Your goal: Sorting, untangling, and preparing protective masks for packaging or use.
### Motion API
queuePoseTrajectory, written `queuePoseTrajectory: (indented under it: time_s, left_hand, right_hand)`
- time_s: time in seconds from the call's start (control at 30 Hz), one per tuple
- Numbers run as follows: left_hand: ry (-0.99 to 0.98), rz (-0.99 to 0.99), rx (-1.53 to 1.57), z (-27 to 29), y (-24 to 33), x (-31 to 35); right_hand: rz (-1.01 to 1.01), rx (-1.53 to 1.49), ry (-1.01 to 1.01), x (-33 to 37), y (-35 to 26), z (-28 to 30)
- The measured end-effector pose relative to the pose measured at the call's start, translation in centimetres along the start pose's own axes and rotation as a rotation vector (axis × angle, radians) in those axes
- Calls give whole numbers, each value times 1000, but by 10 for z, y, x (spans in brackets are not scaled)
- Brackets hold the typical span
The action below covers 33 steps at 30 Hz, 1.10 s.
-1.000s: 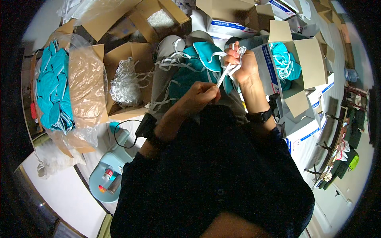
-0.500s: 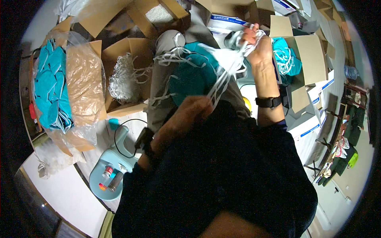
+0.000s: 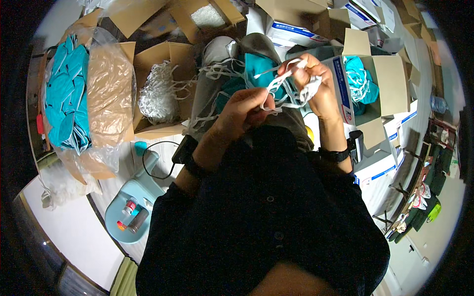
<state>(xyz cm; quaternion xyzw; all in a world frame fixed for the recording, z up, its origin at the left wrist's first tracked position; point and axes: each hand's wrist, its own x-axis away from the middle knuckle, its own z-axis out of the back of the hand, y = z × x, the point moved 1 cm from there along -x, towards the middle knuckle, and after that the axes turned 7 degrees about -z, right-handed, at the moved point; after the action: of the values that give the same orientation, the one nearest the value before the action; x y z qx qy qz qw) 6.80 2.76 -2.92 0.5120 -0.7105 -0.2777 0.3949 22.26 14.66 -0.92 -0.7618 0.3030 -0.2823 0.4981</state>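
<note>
Over my lap, my left hand (image 3: 243,111) pinches one end of a bunch of white straps (image 3: 310,90). My right hand (image 3: 321,93) is closed around the bunch, with loops and loose ends hanging between the two hands. Beneath them, teal fabric pieces (image 3: 257,66) with white straps lie across my thighs, partly hidden by my hands. More straps trail over my left leg. To the left, a heap of loose white straps (image 3: 157,101) fills an open carton (image 3: 177,55), some strands spilling toward my leg.
At far left, folded teal pieces (image 3: 66,93) lie in a plastic-lined carton. An open box (image 3: 391,81) on the right holds strapped teal pieces (image 3: 359,79). A light-blue plastic stand (image 3: 116,212) with bottles in its tray is at lower left, near a black cable (image 3: 144,163).
My right hand has come down and inward, and my left hand has moved up slightly. The strap bunch, stretched and blurred before, is now gathered between them.
</note>
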Motion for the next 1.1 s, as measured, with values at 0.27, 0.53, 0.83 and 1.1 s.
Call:
queuePoseTrajectory:
  time_s: [0.27, 0.53, 0.83, 1.1]
  left_hand:
    - [-107, -40, -20, 0, -28, 5]
    - [95, -168, -317, 34, 9, -2]
    - [260, -303, -1507, 78, 4, -3]
    - [247, -351, -1181, 73, 3, 19]
  right_hand:
    - [384, 157, 414, 11, -4, 1]
    - [215, -394, 232, 35, -29, 63]
    - [158, 234, 350, 49, -29, 54]
    - [-63, 433, 172, 48, 22, 21]
